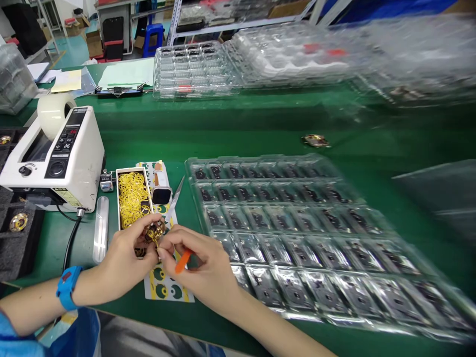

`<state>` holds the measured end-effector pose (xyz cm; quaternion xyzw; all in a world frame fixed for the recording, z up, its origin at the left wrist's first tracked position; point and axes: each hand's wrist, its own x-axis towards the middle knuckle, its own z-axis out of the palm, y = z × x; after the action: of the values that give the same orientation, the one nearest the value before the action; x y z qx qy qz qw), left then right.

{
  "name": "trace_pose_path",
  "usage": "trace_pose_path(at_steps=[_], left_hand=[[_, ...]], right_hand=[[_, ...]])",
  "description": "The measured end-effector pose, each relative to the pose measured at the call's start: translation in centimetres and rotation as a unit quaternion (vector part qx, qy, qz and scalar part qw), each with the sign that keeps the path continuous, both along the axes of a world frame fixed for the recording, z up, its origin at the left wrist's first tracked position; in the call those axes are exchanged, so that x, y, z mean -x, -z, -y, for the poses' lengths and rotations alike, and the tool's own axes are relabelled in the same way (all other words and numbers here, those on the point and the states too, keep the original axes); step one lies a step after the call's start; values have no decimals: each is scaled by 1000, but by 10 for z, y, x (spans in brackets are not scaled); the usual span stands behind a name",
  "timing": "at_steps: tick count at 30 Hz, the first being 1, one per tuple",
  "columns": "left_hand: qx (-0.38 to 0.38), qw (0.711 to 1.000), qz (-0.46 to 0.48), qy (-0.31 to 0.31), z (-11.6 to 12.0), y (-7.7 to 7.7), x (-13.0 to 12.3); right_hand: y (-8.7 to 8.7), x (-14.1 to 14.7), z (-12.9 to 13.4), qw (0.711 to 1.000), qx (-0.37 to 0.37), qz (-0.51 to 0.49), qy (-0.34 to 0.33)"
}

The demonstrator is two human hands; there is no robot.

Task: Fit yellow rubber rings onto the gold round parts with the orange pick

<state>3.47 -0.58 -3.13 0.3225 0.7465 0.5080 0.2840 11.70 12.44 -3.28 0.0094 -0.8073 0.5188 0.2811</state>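
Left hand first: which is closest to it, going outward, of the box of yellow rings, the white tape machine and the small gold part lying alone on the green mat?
From the left hand:
1. Box of yellow rings, just above it.
2. White tape machine, up and to the left.
3. Lone gold part, far off to the right.

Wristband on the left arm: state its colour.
Blue wristband, with a small red mark; head view shows it best.

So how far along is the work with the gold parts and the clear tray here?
Looks done: the clear tray beside the hands has its visible pockets filled with dark parts. In hand: the left hand holds a small gold part while the right hand works on it, holding an orange tool. Left: another gold part lies loose on the green table.
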Motion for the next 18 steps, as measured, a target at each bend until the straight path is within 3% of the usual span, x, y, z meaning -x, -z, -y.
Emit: trace_pose_path(at_steps=[4, 7, 11, 15, 18], left_hand=[[-13, 1000, 11, -13, 1, 2, 4], [-50, 996, 69, -39, -1, 1, 8], [-128, 975, 149, -100, -6, -8, 14], [-225, 952, 119, -169, -8, -18, 21], [-259, 945, 91, -179, -7, -18, 26]], right_hand=[[-4, -3, 0, 999, 32, 9, -23], [-6, -5, -2, 999, 44, 1, -30], [-5, -4, -8, 998, 59, 15, 18], [5, -2, -11, 992, -76, 97, 0], [12, -1, -12, 978, -156, 137, 2]])
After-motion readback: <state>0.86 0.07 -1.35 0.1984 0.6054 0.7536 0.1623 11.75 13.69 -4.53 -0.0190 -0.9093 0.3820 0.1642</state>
